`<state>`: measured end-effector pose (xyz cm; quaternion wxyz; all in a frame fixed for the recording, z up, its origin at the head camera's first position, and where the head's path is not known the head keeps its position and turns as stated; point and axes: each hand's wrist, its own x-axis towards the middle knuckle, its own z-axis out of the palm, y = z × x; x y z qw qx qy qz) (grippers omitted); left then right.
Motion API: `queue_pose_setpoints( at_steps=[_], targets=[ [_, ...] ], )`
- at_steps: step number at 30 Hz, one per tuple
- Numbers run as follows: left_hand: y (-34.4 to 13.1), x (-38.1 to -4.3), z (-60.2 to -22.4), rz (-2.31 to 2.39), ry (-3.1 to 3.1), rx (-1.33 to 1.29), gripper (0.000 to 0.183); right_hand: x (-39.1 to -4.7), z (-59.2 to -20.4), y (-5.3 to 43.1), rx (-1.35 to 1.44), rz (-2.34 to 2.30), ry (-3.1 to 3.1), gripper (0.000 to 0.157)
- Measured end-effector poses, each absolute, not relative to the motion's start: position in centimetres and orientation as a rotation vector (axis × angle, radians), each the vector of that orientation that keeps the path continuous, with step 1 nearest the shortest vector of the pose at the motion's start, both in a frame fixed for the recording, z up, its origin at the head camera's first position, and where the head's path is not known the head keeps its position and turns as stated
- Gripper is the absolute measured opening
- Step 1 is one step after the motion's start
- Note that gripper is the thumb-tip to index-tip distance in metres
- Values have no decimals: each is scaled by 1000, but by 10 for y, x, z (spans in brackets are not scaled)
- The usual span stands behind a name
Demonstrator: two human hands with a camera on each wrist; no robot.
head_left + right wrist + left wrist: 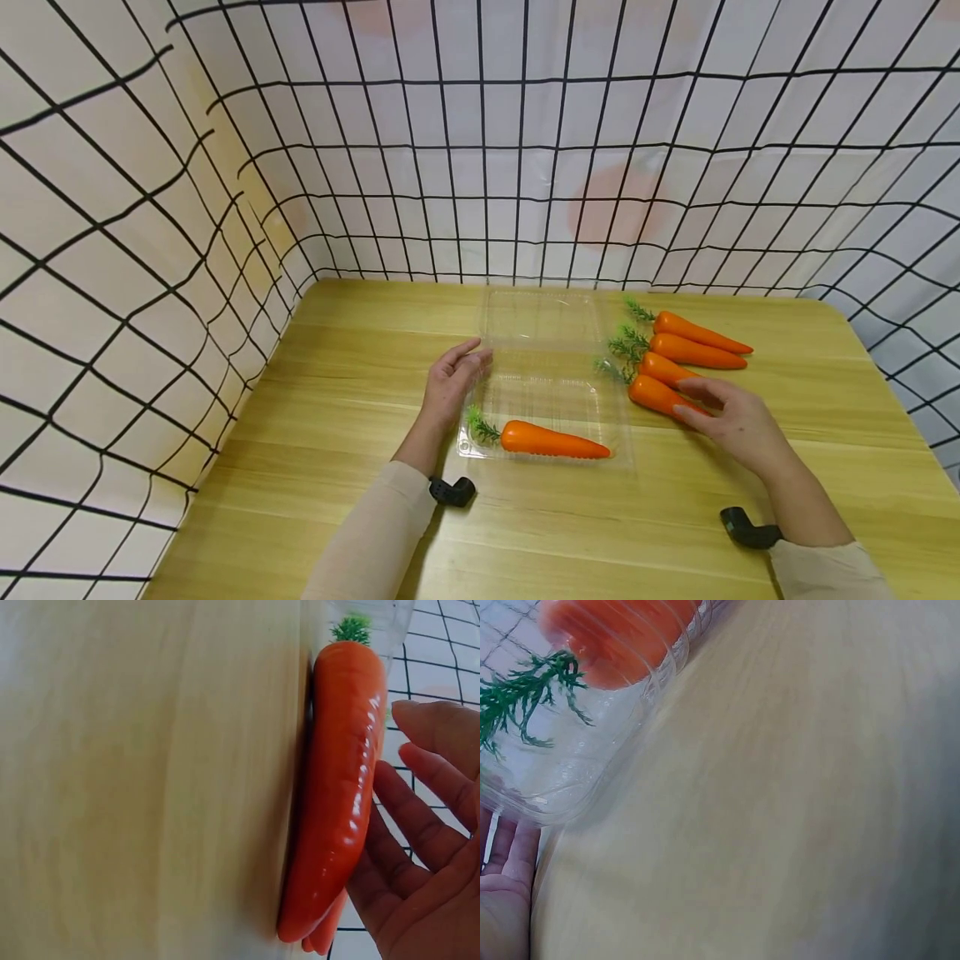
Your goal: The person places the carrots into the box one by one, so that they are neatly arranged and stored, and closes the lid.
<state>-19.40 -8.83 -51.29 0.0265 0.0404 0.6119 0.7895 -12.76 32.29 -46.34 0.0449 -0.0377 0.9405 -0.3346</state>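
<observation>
A clear plastic clamshell box point(552, 392) lies unfolded on the table, its lid point(543, 317) laid back on the far side. One orange carrot point(555, 439) with a green frilly top lies along the box's near side; its thick end and greenery also show in the left wrist view. My left hand point(448, 383) rests against the box's left edge, fingers extended. To the right of the box lie several more carrots point(699, 351) side by side. Over the nearest one point(337, 787) is my right hand point(738, 423), fingers loosely bent around its far side without a visible grip.
Wood-grain table point(315, 433) carries everything. Black wire grid panels point(517, 167) stand along its back, left and right sides, with pale sheeting behind them. A small black device point(452, 492) sits at the left wrist and another point(748, 529) at the right.
</observation>
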Motion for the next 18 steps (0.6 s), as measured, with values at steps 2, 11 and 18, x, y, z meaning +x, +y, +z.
queue_pose_setpoints(
  at_steps=[2, 11, 18],
  targets=[
    [-88, -194, -513, 2441, 1891, 124, 43, -129, -465, 322, -129, -1003, 2859, 55],
    [-88, -195, -515, 2457, 1873, 134, 42, -133, -469, 322, -123, -900, 2823, 57],
    [-88, -195, -515, 2451, 1893, 124, 42, -134, -471, 322, -126, -865, 2816, 61]
  ],
)
